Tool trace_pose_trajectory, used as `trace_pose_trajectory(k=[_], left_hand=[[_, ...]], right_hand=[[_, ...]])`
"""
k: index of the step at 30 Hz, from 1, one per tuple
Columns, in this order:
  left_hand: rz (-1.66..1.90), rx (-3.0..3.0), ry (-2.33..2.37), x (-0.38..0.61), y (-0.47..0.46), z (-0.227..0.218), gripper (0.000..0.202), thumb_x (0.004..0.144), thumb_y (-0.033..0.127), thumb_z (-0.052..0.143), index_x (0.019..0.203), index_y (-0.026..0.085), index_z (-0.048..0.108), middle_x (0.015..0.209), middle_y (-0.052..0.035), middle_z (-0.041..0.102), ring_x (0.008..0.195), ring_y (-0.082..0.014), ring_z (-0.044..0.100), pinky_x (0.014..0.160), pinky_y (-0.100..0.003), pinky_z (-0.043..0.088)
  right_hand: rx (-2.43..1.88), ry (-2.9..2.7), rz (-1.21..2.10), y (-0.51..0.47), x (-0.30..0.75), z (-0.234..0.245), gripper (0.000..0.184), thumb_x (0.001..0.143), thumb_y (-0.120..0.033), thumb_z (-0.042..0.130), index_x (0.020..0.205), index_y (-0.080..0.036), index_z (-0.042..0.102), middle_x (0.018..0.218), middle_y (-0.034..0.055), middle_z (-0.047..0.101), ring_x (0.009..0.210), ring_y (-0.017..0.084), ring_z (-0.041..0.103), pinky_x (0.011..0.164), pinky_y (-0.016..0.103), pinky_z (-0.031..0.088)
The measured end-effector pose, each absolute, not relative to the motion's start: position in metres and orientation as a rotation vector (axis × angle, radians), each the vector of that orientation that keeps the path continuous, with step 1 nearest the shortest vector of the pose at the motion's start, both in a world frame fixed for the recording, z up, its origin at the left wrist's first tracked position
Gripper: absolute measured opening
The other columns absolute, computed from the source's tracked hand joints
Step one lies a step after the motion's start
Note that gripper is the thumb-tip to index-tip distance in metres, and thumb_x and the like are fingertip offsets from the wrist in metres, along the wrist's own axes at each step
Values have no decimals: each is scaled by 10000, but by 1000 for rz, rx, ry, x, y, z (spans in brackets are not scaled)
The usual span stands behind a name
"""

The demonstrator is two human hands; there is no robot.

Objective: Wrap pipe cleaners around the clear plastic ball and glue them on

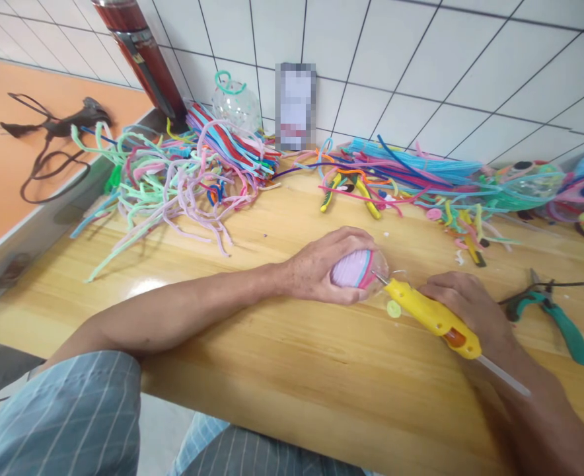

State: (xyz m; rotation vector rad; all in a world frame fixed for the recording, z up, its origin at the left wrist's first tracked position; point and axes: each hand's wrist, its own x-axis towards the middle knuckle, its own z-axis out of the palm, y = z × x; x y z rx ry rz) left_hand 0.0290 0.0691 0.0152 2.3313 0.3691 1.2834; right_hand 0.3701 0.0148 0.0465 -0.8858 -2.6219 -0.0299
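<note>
My left hand (329, 268) is wrapped round a clear ball (354, 269) partly covered in lilac, blue and pink pipe cleaner. Its right side is bare and see-through. In my right hand (463, 297) is a yellow hot glue gun (423, 311), gripped with its metal nozzle at the ball's bare edge; whether the tip touches I cannot tell. A whitish glue stick (505, 375) sticks out of the gun's back end. Just below the nozzle lies a small pale yellow-green disc (394, 309) on the wooden table (272, 357).
Green-handled pliers (552, 307) lie right of my right hand, near a black cord. Yellow-handled pliers (351, 192) sit behind the ball. Pipe cleaners (173, 178) heap along the tiled wall. A phone (296, 106), a clear ball (235, 102) and a red flask (143, 63) stand there.
</note>
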Motion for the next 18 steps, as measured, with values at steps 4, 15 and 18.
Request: trace_pose_trajectory(k=[4, 15, 18], left_hand=[[1270, 2330, 382, 29, 69, 15, 789, 856, 475, 828, 1513, 250, 453, 1407, -195, 633, 1364, -350, 630, 1113, -578, 584], [1174, 2207, 464, 23, 72, 21, 717, 858, 506, 821, 1447, 236, 513, 1389, -170, 657, 1337, -341, 653, 1140, -550, 566], [1194, 2209, 450, 23, 72, 20, 727, 852, 500, 833, 1444, 221, 515, 1386, -176, 657, 1328, -340, 656, 1140, -543, 566]], right_hand=[[-857, -2637, -53, 17, 374, 46, 292, 1121, -370, 434, 1294, -278, 652, 1041, 92, 739, 979, 270, 695, 860, 430, 520], [-756, -2612, -107, 17, 365, 50, 336, 1141, -415, 388, 1296, -232, 623, 1000, 100, 706, 918, 275, 670, 813, 433, 482], [-810, -2561, -118, 14, 364, 50, 302, 1136, -385, 404, 1288, -244, 623, 999, 96, 702, 909, 275, 661, 816, 437, 477]])
